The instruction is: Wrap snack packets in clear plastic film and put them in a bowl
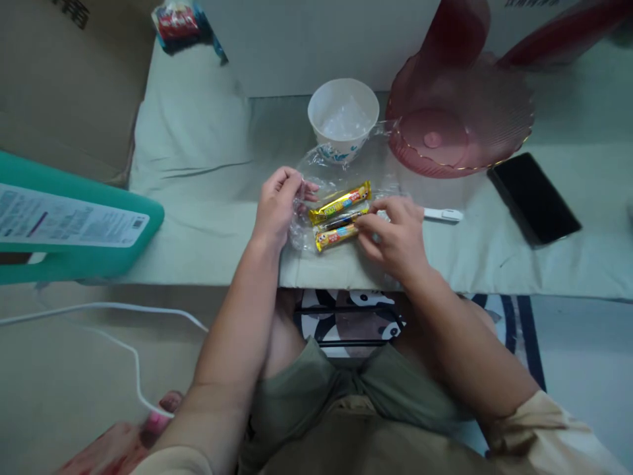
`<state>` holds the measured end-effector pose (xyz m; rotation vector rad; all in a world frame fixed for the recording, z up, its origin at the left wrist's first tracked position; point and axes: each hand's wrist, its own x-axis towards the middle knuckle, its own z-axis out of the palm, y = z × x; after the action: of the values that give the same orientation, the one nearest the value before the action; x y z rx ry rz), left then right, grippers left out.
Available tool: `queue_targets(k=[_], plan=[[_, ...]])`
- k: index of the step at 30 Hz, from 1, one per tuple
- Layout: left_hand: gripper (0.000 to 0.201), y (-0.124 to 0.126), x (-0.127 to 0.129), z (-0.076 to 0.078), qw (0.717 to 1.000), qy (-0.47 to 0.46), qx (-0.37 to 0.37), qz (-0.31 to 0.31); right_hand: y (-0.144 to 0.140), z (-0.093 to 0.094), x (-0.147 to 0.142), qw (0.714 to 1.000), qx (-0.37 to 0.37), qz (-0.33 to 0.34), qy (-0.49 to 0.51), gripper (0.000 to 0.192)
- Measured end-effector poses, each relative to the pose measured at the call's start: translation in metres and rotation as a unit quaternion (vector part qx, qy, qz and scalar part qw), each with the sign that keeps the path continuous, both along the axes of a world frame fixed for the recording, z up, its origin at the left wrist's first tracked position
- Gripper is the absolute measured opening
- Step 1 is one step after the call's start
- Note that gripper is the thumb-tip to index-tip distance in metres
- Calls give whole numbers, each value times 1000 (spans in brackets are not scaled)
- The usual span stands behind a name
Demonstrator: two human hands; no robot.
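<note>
1. R hand [395,241]: grip pinched on end of the candy bars [340,212], three yellow packs just left of its fingertips, inside a clear plastic bag [324,168] on the table [208,218].
2. L hand [277,204]: grip clenched on bag's left edge, bars just right of it.
3. Beyond both: white cup [343,119], pink dish [459,125]; black phone [533,196] far right of R hand.

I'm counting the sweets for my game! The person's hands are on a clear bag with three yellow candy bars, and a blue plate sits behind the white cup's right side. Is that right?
Almost. The plate is pink, not blue, as the head view shows. The rest holds: the left hand and right hand are on the clear bag with three yellow candy bars, near the white cup.
</note>
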<state>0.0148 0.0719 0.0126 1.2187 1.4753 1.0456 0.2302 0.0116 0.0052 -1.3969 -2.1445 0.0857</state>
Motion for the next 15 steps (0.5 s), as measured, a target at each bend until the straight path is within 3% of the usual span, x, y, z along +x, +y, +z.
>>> queue_targets(k=[4,8,12,15], plan=[[29,14,-15,-6,992,85,88,9,-12,15,9,996,35,84,-1,14],[30,25,-34,-16,982,155,105,7,-24,22,15,970,-100,189,-118,21],[30,27,-41,-23,989,134,56,-13,-31,23,19,961,-194,148,-134,38],[36,24,-39,-18,993,117,11,-7,-28,22,18,987,-138,66,-44,36]])
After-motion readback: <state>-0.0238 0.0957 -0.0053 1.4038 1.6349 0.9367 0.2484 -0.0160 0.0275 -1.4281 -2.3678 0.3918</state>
